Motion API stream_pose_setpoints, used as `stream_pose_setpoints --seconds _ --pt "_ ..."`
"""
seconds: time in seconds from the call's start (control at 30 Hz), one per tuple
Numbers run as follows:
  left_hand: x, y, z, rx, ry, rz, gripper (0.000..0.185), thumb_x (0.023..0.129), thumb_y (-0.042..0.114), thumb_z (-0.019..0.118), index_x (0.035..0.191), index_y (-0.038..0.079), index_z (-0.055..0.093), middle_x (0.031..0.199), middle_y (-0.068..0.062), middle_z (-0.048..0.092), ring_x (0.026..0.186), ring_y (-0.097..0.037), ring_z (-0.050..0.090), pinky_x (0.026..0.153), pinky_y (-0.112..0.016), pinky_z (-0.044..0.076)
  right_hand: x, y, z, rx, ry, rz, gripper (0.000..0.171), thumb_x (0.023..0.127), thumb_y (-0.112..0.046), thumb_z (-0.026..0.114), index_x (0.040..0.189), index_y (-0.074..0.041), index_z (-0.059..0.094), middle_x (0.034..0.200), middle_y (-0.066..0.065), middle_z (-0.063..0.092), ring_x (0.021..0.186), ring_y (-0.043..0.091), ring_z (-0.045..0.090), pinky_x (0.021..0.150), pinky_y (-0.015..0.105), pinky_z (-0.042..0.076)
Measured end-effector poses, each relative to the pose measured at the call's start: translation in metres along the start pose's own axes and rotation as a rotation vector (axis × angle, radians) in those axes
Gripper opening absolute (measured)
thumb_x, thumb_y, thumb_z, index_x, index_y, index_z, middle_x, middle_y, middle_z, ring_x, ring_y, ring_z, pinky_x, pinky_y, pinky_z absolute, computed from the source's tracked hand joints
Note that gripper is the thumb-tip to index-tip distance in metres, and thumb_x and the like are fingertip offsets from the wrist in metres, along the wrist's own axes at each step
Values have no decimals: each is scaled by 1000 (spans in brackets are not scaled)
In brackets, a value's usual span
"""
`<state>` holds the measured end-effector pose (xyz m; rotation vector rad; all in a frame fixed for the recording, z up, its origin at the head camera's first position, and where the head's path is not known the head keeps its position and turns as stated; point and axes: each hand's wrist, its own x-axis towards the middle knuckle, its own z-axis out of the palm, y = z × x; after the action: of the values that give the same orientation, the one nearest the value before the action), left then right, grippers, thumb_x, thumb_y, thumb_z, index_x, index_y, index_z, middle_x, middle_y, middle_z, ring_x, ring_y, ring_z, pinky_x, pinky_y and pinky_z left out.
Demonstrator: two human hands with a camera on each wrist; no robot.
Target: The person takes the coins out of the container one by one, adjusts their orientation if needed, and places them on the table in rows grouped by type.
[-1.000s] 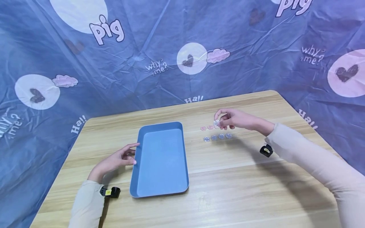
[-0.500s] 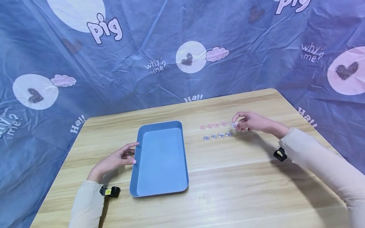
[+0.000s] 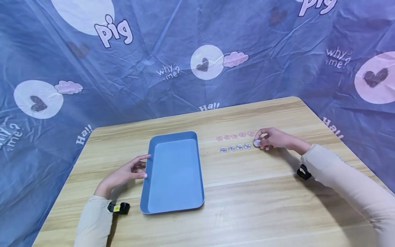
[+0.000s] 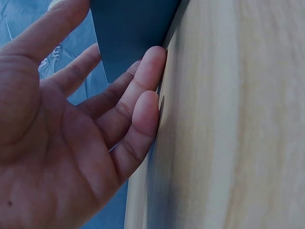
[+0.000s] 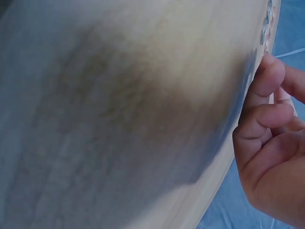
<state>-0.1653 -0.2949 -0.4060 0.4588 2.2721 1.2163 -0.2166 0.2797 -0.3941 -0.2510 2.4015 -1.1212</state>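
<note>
Right hand [image 3: 271,139] lowered, round silvery coin [image 3: 256,143]

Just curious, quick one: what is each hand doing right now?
Left hand: open, fingers resting against the blue tray.
Right hand: pinching a clear disc at the near row's end.

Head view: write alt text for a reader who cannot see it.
A person's right hand pinches a silver coin at the end of two short coin rows on a wooden table. The left hand rests against an empty blue tray.
</note>
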Motion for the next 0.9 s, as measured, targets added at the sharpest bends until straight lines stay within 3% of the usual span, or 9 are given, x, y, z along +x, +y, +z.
stream_pose_setpoints --seconds 0.3,0.63,0.9 --pt "-1 -1 0 8 -2 -1 73 93 27 65 153 19 24 145 -23 41 132 -41 39 96 -28 45 6 2 7 -4 28 -20 25 89 -6 63 108 8 53 72 5 61 61 12 56 59 25 50" --pt "-1 1 -1 9 0 -10 73 93 26 65 153 19 24 145 -24 41 132 -41 41 98 -33 45 6 -10 9 -178 6 23 18 91 -11 59 102 0 51 67 1 54 55 14 53 51 25 44" --pt "-3 2 0 28 6 -9 73 93 27 65 153 17 24 144 -25 41 132 -42 40 100 -40 43 4 -9 10 -169 -25 35 19 91 -8 57 105 2 49 65 1 50 53 13 50 47 23 42"
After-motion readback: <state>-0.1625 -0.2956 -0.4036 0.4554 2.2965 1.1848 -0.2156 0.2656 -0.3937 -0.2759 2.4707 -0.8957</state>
